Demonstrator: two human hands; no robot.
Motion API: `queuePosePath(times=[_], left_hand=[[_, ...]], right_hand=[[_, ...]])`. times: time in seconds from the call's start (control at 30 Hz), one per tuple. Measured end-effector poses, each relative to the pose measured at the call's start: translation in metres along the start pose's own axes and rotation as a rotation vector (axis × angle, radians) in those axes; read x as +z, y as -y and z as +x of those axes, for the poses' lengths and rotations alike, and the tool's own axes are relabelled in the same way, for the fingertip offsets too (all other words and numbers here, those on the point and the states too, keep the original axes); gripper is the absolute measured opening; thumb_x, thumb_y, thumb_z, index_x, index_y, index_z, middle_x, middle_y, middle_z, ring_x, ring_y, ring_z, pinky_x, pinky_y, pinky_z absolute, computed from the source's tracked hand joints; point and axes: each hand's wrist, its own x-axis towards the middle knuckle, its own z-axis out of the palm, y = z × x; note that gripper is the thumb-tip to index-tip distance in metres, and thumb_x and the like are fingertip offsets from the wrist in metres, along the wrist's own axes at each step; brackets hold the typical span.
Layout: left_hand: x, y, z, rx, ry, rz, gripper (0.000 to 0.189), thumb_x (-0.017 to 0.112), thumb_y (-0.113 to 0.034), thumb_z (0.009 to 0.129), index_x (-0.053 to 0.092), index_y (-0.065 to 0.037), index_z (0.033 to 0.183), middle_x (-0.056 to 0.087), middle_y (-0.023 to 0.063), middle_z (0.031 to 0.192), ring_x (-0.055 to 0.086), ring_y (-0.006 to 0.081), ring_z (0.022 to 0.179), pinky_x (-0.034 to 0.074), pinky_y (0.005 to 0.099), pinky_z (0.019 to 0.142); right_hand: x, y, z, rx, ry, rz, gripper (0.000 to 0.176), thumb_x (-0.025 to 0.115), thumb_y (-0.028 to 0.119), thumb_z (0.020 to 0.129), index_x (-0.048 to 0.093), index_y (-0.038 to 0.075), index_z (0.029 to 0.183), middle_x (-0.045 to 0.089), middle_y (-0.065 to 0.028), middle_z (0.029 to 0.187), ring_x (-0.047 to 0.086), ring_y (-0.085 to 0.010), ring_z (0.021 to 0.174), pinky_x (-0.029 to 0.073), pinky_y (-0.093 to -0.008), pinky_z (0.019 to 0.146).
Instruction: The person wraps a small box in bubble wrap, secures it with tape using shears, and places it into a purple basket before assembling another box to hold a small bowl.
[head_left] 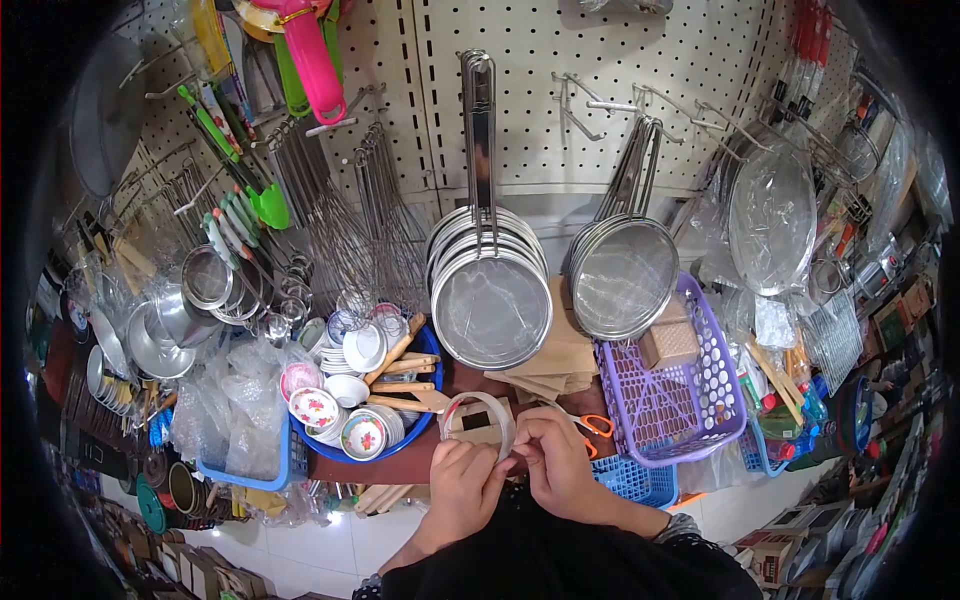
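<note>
A roll of clear tape (479, 398) stands upright in front of my body, over the front edge of the brown table. My left hand (467, 482) is closed round the lower left side of the roll. My right hand (553, 462) is close beside it, its fingers pinched together at the roll's lower right edge; whatever lies between those fingertips is too small to make out. Behind the roll lies a piece of brown cardboard (477, 425). Orange-handled scissors (597, 425) are just right of my right hand.
A blue basin (425, 437) of small bowls and wooden-handled tools stands left. At right are a purple basket (655, 445) holding a small box (671, 345), and a blue basket (640, 480). Strainers (492, 312) hang from the pegboard (520, 120) ahead, with whisks and ladles further left.
</note>
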Motion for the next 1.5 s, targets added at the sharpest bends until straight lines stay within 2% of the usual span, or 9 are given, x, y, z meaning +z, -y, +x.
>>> queuePosePath(times=[0.1,0.3,0.4,0.6,0.9,1.1,1.2,1.4,1.5], left_hand=[[0.001,0.001,-0.001,-0.054,0.003,-0.020,0.015,0.066,-0.012,0.084,0.056,-0.003,0.079,0.056,0.0102,0.072,0.054,0.0295,0.068,0.038,0.0392,0.069],[0.001,0.002,-0.002,-0.094,0.011,-0.028,0.013,0.065,-0.008,0.084,0.054,-0.002,0.077,0.055,0.0123,0.071,0.054,0.0319,0.069,0.038,0.0395,0.070],[0.002,0.003,-0.002,-0.100,0.025,-0.025,0.012,0.063,-0.007,0.084,0.054,-0.003,0.077,0.055,0.0125,0.071,0.054,0.0325,0.069,0.038,0.0397,0.070],[0.003,0.001,0.001,-0.089,0.038,-0.024,0.014,0.061,-0.013,0.089,0.057,-0.004,0.080,0.057,0.0116,0.071,0.056,0.0311,0.069,0.039,0.0394,0.071],[0.004,-0.001,0.002,-0.119,0.072,-0.031,0.014,0.060,-0.014,0.091,0.058,-0.002,0.084,0.058,0.0137,0.072,0.056,0.0329,0.072,0.039,0.0400,0.072],[0.008,0.000,-0.003,-0.208,0.170,-0.260,0.010,0.054,-0.008,0.092,0.052,0.002,0.088,0.057,0.0212,0.075,0.054,0.0411,0.074,0.040,0.0463,0.069],[0.010,0.002,-0.007,-0.264,0.222,-0.354,0.011,0.053,-0.008,0.093,0.050,0.002,0.089,0.056,0.0231,0.075,0.053,0.0440,0.073,0.040,0.0491,0.066],[0.012,0.000,-0.007,-0.280,0.245,-0.392,0.014,0.052,-0.012,0.096,0.049,0.001,0.091,0.056,0.0244,0.076,0.055,0.0463,0.073,0.041,0.0513,0.064],[0.014,0.002,-0.008,-0.301,0.258,-0.390,0.015,0.051,-0.013,0.096,0.049,0.001,0.091,0.057,0.0247,0.078,0.055,0.0465,0.075,0.041,0.0516,0.065]], right_hand=[[-0.002,-0.004,0.000,0.028,0.044,0.047,0.024,0.064,-0.003,0.081,0.053,0.002,0.101,0.056,-0.0137,0.098,0.057,-0.0325,0.091,0.045,-0.0387,0.077],[-0.011,0.003,0.007,0.171,0.086,0.282,0.023,0.066,0.002,0.087,0.054,0.000,0.106,0.056,-0.0131,0.105,0.056,-0.0218,0.101,0.045,-0.0313,0.087],[-0.006,0.001,0.004,0.188,0.049,0.321,0.028,0.070,0.002,0.085,0.052,0.001,0.107,0.057,-0.0119,0.107,0.056,-0.0175,0.102,0.045,-0.0295,0.088],[0.004,-0.010,-0.004,0.252,-0.068,0.546,0.029,0.069,-0.004,0.083,0.051,0.002,0.105,0.060,-0.0117,0.109,0.060,-0.0170,0.103,0.048,-0.0284,0.088],[0.006,-0.013,-0.007,0.279,-0.137,0.388,0.026,0.071,-0.005,0.081,0.058,0.002,0.102,0.065,-0.0099,0.098,0.065,-0.0185,0.092,0.051,-0.0299,0.083],[0.000,-0.018,0.000,-0.043,-0.120,0.072,0.029,0.072,-0.007,0.076,0.058,0.002,0.100,0.065,-0.0125,0.096,0.066,-0.0282,0.090,0.052,-0.0353,0.078],[0.004,-0.027,-0.005,-0.098,-0.099,0.050,0.029,0.069,-0.009,0.077,0.055,0.003,0.100,0.065,-0.0126,0.094,0.065,-0.0300,0.088,0.052,-0.0367,0.077],[0.011,-0.033,-0.016,0.005,-0.147,0.118,0.028,0.064,-0.009,0.081,0.049,0.003,0.102,0.065,-0.0149,0.093,0.066,-0.0309,0.084,0.052,-0.0361,0.073],[0.012,-0.033,-0.015,0.012,-0.159,0.126,0.026,0.063,-0.007,0.085,0.046,0.002,0.103,0.064,-0.0157,0.093,0.067,-0.0272,0.083,0.052,-0.0335,0.073]])
